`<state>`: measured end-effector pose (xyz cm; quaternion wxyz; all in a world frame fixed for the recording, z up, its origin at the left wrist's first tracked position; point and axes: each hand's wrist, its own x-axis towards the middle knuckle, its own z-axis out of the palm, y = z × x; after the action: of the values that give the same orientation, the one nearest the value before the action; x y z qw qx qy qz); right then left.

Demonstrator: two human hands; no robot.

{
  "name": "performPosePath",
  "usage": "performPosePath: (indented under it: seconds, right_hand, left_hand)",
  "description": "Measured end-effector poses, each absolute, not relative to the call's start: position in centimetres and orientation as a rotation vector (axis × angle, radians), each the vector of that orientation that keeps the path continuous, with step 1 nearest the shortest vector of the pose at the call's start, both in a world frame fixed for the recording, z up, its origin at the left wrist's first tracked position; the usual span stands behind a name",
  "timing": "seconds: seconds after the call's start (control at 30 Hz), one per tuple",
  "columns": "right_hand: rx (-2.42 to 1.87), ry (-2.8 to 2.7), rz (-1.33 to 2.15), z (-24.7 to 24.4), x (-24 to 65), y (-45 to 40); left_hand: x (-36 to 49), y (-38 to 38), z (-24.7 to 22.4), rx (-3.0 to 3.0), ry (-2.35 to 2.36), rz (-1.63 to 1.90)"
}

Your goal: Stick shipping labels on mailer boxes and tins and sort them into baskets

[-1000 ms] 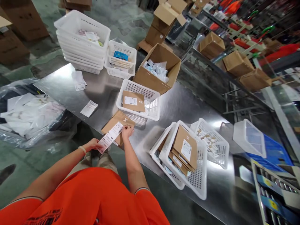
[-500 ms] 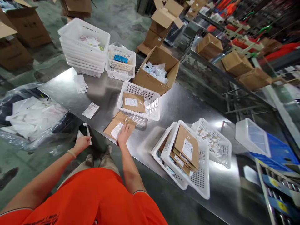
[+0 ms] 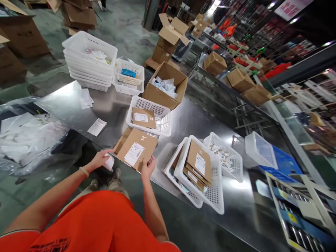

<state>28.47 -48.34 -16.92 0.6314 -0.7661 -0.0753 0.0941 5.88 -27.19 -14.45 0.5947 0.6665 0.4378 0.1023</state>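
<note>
A flat cardboard mailer [image 3: 148, 140] with a white label [image 3: 134, 153] and a handwritten mark is tilted up at the near edge of the steel table. My right hand [image 3: 148, 168] grips its near right corner, thumb on top. My left hand [image 3: 99, 160] is closed on a piece of crumpled white paper [image 3: 109, 163], its fingertips at the mailer's left corner. Another piece of cardboard [image 3: 121, 140] shows under the mailer's left side. Just behind, a white basket [image 3: 165, 123] contains a similar mailer [image 3: 144, 118].
Two tilted baskets [image 3: 217, 206] with stacked mailers stand at right, beside a basket of small parts [image 3: 223, 157]. A slip pad [image 3: 97, 127] lies at left. Stacked baskets [image 3: 88, 71] and an open carton [image 3: 157, 96] line the back. A bag of waste paper [image 3: 31, 133] sits at far left.
My right hand has gone from resting on the mailer's label to gripping its corner, and the mailer is now raised. My left hand has moved right to the mailer, with the white paper.
</note>
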Motion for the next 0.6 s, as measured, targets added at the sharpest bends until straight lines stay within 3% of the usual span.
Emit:
performPosePath:
  seconds: [0.23, 0.33, 0.47, 0.6]
  right_hand:
    - [-1.632, -0.164, 0.207, -10.1, 35.0, -42.4]
    - [-1.693, -0.389, 0.493, -10.8, 30.2, -41.1]
    - [-1.557, -0.824, 1.146, -13.7, 20.6, -42.0]
    - [-1.495, -0.859, 1.261, -14.7, 16.7, -41.8]
  left_hand:
    - [2.7, -28.0, -13.7, 1.135, 0.837, 0.304]
    - [2.4, -28.8, -13.2, 1.048, 0.805, 0.346]
    - [2.0, -28.6, -12.6, 0.859, 0.85, 0.412]
    - [1.4, -27.4, -12.8, 0.703, 1.037, 0.424]
